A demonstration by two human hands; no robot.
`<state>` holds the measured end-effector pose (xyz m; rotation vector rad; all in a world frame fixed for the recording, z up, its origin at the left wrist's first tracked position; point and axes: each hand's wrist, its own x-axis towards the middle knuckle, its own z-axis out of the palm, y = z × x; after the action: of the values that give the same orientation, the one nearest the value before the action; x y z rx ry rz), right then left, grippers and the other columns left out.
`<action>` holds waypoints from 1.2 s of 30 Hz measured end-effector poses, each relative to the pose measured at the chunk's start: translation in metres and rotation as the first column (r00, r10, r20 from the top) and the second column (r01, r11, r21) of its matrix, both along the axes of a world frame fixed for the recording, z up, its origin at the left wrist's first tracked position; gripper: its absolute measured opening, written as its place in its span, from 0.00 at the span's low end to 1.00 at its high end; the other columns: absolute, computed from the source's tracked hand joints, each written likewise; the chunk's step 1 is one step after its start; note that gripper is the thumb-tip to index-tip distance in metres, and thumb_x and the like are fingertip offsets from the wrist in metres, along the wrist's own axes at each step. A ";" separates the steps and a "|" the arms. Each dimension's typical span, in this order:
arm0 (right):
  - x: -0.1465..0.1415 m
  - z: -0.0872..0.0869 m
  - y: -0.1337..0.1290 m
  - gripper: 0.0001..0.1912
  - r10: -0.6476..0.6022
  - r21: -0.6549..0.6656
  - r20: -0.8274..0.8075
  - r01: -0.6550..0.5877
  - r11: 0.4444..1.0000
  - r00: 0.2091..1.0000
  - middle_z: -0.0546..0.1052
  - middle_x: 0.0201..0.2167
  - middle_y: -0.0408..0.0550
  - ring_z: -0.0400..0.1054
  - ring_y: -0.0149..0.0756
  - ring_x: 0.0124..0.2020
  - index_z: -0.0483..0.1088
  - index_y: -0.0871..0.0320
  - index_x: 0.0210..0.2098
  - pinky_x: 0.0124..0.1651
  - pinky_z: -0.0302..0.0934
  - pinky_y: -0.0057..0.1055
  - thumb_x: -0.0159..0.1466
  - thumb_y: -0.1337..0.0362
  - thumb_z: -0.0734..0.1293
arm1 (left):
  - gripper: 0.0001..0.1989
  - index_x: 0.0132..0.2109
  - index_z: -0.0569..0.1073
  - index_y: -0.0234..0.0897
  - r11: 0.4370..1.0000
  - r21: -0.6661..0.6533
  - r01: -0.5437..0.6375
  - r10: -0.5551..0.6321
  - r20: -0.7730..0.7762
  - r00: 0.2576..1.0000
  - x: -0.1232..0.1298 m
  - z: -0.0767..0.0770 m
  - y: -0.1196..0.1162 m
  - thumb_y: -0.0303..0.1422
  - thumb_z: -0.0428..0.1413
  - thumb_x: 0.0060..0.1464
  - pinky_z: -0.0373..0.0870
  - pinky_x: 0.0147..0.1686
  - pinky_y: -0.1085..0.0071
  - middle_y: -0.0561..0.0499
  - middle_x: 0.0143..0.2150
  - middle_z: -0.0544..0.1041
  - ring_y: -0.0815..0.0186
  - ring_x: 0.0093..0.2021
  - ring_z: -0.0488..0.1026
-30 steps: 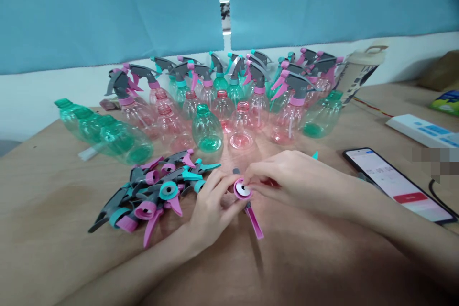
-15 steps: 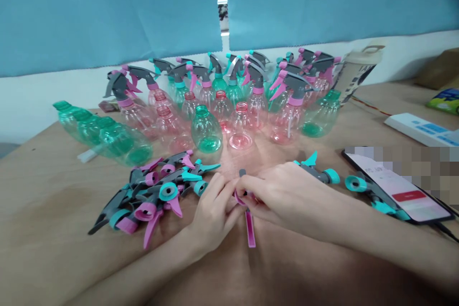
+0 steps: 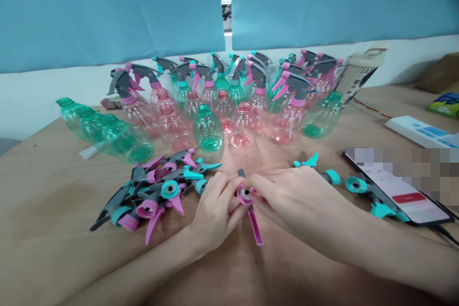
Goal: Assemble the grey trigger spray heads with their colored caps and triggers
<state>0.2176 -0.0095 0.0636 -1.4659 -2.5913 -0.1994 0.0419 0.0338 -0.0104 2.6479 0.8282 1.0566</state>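
Between my hands is a grey and pink trigger spray head (image 3: 256, 229), its round pink collar facing up and its pink trigger pointing toward me. My left hand (image 3: 213, 208) is closed, with fingers and thumb gripping the collar's left side. From the right, my right hand (image 3: 289, 196) pinches at the collar's rim with bent fingers. Something pale with a dark hole shows inside the collar; the fingertips partly hide it. Left of my left hand lies a pile of loose spray heads (image 3: 154, 191) in grey, pink and teal.
Pink and green clear bottles (image 3: 244, 129) stand behind my hands, several topped with spray heads. Green bottles (image 3: 125, 141) are grouped at left beside white tubes (image 3: 89, 152). At right are teal spray heads (image 3: 380, 198), a phone (image 3: 405, 186), a power strip (image 3: 419, 129) and a tumbler (image 3: 360, 76).
The collar has come into fuller view between my fingers, and the pink trigger has swung slightly to the right. Both hands stay on the spray head. The whole view has shifted a little.
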 end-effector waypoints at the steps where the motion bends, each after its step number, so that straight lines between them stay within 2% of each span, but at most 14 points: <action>1: -0.001 0.000 -0.001 0.06 -0.001 -0.005 0.002 0.001 1.000 1.000 0.70 0.20 0.42 0.60 0.29 0.17 0.65 0.59 0.27 0.22 0.34 0.32 0.60 0.71 0.64 | 0.09 0.44 0.67 0.32 1.000 0.006 -0.003 0.003 -0.002 1.000 0.000 0.000 0.000 0.31 0.49 0.59 0.65 0.35 0.66 0.46 0.35 0.68 0.61 0.36 0.64; 5: -0.006 0.003 -0.005 0.04 -0.026 -0.022 0.009 0.026 0.999 1.000 0.72 0.22 0.42 0.62 0.31 0.18 0.67 0.59 0.29 0.20 0.35 0.31 0.57 0.73 0.67 | 0.09 0.45 0.67 0.31 0.999 0.035 -0.003 0.004 -0.022 1.000 0.000 -0.001 0.000 0.30 0.49 0.58 0.64 0.35 0.65 0.46 0.35 0.67 0.60 0.35 0.64; 11: -0.014 0.004 -0.012 0.12 -0.075 0.039 -0.004 0.075 0.996 0.997 0.71 0.17 0.42 0.62 0.32 0.14 0.69 0.61 0.28 0.17 0.32 0.30 0.46 0.79 0.70 | 0.11 0.47 0.67 0.31 0.999 0.053 -0.002 0.003 -0.015 1.000 0.001 -0.002 -0.001 0.32 0.48 0.59 0.63 0.35 0.65 0.46 0.35 0.67 0.60 0.35 0.64; 13: -0.017 0.004 -0.013 0.11 -0.079 0.058 -0.026 0.080 0.995 0.997 0.71 0.16 0.43 0.62 0.33 0.14 0.69 0.62 0.27 0.17 0.32 0.29 0.45 0.78 0.69 | 0.12 0.48 0.67 0.31 0.999 0.046 -0.003 0.004 -0.013 1.000 0.001 -0.001 -0.001 0.32 0.48 0.60 0.63 0.36 0.65 0.46 0.35 0.68 0.60 0.36 0.64; 18: -0.020 0.007 -0.012 0.11 -0.055 0.004 -0.016 0.055 0.998 0.998 0.71 0.17 0.45 0.62 0.33 0.14 0.69 0.62 0.26 0.16 0.32 0.29 0.45 0.81 0.66 | 0.11 0.48 0.66 0.32 0.998 0.070 -0.005 0.007 -0.033 0.999 0.000 -0.001 0.000 0.32 0.46 0.61 0.62 0.35 0.65 0.46 0.35 0.68 0.60 0.35 0.64; 23: -0.019 0.007 -0.016 0.11 -0.018 0.061 -0.058 0.022 0.998 0.998 0.71 0.18 0.44 0.62 0.34 0.15 0.68 0.62 0.26 0.16 0.33 0.30 0.46 0.81 0.65 | 0.11 0.48 0.64 0.35 0.994 0.112 0.008 -0.006 -0.017 1.000 0.001 -0.002 0.002 0.32 0.43 0.62 0.63 0.34 0.65 0.47 0.35 0.69 0.61 0.34 0.64; 28: -0.016 0.006 -0.022 0.11 -0.041 0.116 -0.069 0.049 0.992 0.997 0.70 0.17 0.43 0.58 0.31 0.13 0.67 0.61 0.24 0.17 0.32 0.30 0.44 0.80 0.65 | 0.10 0.46 0.64 0.32 0.989 0.147 0.028 -0.024 -0.026 0.999 0.001 -0.003 0.003 0.32 0.42 0.63 0.62 0.32 0.66 0.47 0.33 0.67 0.62 0.33 0.63; 32: -0.015 0.006 -0.021 0.09 -0.082 0.041 -0.072 0.085 0.996 0.994 0.71 0.17 0.43 0.58 0.30 0.13 0.67 0.60 0.25 0.18 0.31 0.30 0.48 0.78 0.67 | 0.09 0.44 0.65 0.32 0.992 0.123 0.016 -0.013 -0.029 0.999 0.000 0.000 0.001 0.32 0.45 0.62 0.60 0.35 0.65 0.47 0.34 0.67 0.62 0.35 0.63; 36: -0.018 0.005 -0.017 0.06 -0.187 -0.113 -0.040 0.182 0.977 0.981 0.72 0.17 0.43 0.62 0.35 0.16 0.70 0.58 0.28 0.19 0.32 0.31 0.53 0.75 0.68 | 0.05 0.41 0.66 0.34 0.995 0.100 -0.025 0.027 -0.011 1.000 -0.001 0.004 0.001 0.31 0.48 0.60 0.59 0.37 0.64 0.50 0.31 0.68 0.63 0.34 0.64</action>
<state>0.1999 -0.0265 0.0687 -1.7273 -2.4609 -0.0430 0.0407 0.0346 -0.0069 2.7357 0.8356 1.1171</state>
